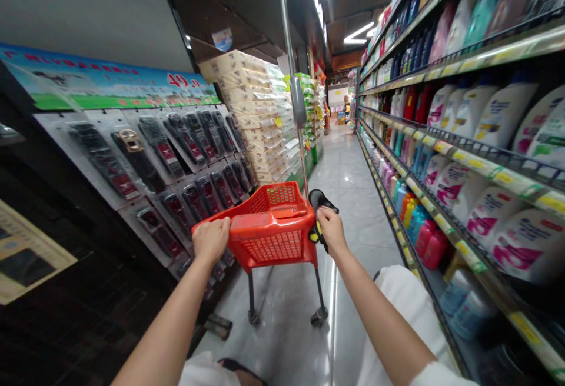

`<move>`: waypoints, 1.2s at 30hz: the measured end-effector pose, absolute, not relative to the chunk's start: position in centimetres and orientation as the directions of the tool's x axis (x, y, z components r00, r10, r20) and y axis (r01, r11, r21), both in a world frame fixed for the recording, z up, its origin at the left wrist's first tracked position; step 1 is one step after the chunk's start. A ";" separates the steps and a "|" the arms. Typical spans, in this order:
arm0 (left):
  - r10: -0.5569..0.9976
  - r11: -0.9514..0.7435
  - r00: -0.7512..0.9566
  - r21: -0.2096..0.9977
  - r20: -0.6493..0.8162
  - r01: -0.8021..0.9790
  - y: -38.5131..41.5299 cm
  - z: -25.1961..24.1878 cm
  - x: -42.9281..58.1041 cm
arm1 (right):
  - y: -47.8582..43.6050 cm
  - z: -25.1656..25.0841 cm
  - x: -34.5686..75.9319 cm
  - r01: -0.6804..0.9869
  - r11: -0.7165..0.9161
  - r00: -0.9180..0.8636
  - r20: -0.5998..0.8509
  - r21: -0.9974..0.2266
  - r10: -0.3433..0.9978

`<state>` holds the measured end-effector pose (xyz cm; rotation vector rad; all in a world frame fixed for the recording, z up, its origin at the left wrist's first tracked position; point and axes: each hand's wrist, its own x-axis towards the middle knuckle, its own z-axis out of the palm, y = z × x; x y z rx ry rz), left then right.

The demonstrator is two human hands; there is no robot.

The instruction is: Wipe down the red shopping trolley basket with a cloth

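Observation:
A small red plastic shopping cart (270, 228) stands on wheels in a shop aisle just ahead of me. My left hand (212, 239) is closed round the left end of its handle bar. My right hand (331, 228) grips the right end and also holds a black and yellow object (318, 202) against it. A metal pole (292, 80) rises from the cart's right side toward the ceiling.
Shelves of shampoo and detergent bottles (481, 121) line the right. On the left hang packaged items on a pegboard (176, 150), with stacked tissue packs (258, 115) beyond. The tiled aisle floor (348, 168) runs ahead.

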<state>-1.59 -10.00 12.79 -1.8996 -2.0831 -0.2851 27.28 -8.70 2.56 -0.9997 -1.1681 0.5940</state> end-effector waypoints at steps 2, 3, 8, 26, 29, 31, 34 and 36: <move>0.928 0.103 -0.073 -0.062 0.366 0.993 -10.4 12.7 -0.7 | -10.2 3.2 27.5 0.213 0.474 0.365 0.520 -0.854 0.772; 0.925 0.104 -0.073 -0.062 0.373 0.993 -10.6 12.7 -0.2 | -10.9 3.5 27.6 0.277 0.472 0.364 0.546 -0.837 0.754; 0.919 0.118 -0.081 -0.073 0.385 0.990 -11.4 12.5 2.1 | -12.9 4.8 28.1 0.587 0.368 0.307 0.619 -0.721 0.723; 0.987 -0.163 0.162 0.050 0.022 0.985 -9.0 13.9 6.7 | -12.5 6.8 24.7 0.820 0.043 0.368 0.582 -0.571 0.725; 0.993 -0.117 0.117 0.109 0.009 0.987 -9.1 14.1 7.7 | -13.8 6.4 19.8 0.869 0.122 0.238 0.621 -0.480 0.747; 0.993 -0.119 0.119 0.129 0.007 0.984 -9.2 14.2 8.2 | -14.3 6.2 17.3 0.885 0.160 0.169 0.619 -0.438 0.767; 0.991 -0.131 0.129 0.147 0.019 0.980 -9.3 14.3 8.6 | -14.7 6.0 16.2 0.902 0.194 0.094 0.615 -0.385 0.783; 0.989 -0.150 0.147 0.138 0.032 0.979 -9.5 14.3 8.6 | -14.5 5.9 17.4 0.911 0.235 0.036 0.633 -0.338 0.773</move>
